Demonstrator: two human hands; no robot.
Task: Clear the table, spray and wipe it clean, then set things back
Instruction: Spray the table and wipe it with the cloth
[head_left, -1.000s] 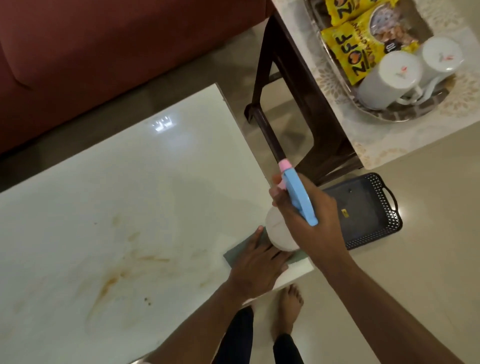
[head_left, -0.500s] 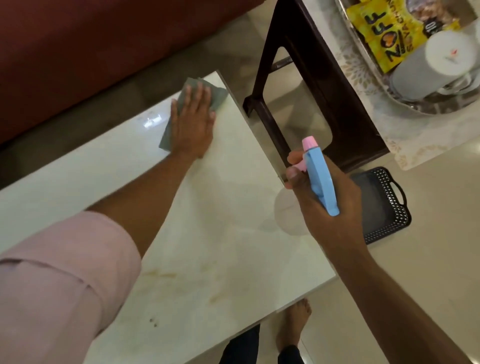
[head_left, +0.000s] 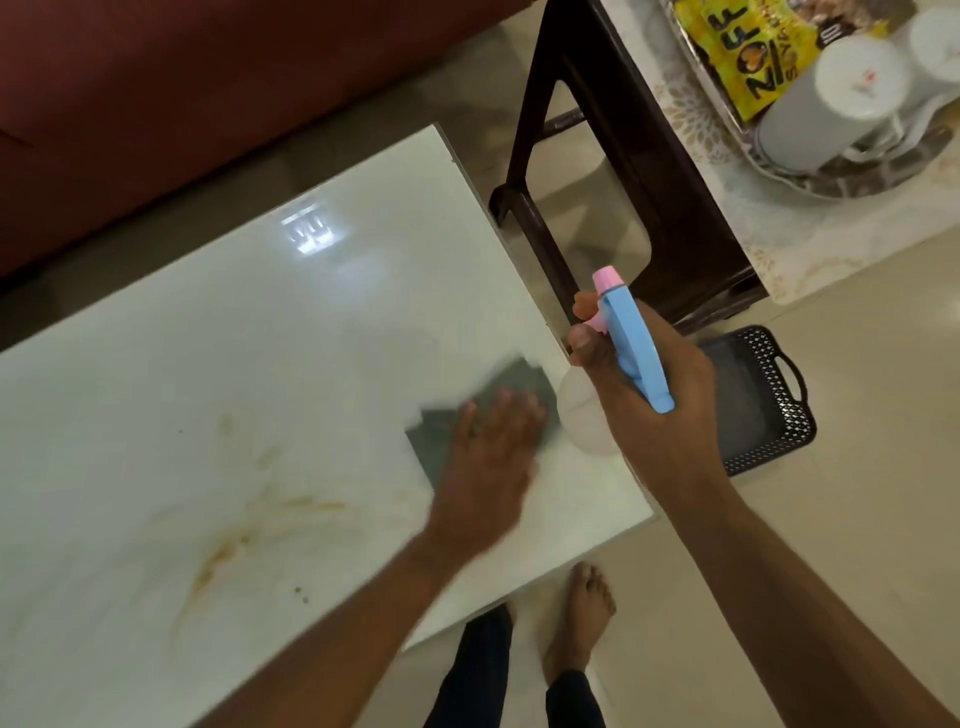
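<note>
The white glossy table (head_left: 260, 389) fills the left and centre, with brown streaks on its near-left part. My left hand (head_left: 493, 452) lies flat, fingers straight, pressing a grey cloth (head_left: 511, 387) onto the table near its right edge; hand and cloth are motion-blurred. My right hand (head_left: 649, 400) grips a spray bottle (head_left: 631, 343) with a blue trigger head and pink nozzle, held just past the table's right edge. The bottle's pale body shows below my hand.
A black perforated tray (head_left: 779, 410) sits on the floor right of the table. A dark wooden side table (head_left: 623, 171) stands beyond, carrying a metal tray (head_left: 831, 171) with white cups (head_left: 841, 98) and a yellow snack packet (head_left: 748, 57). A red sofa (head_left: 182, 104) spans the back. My bare foot (head_left: 582, 618) is below.
My left hand has swept the cloth from the table's far corner back to the near right edge. My right hand keeps the spray bottle in about the same place.
</note>
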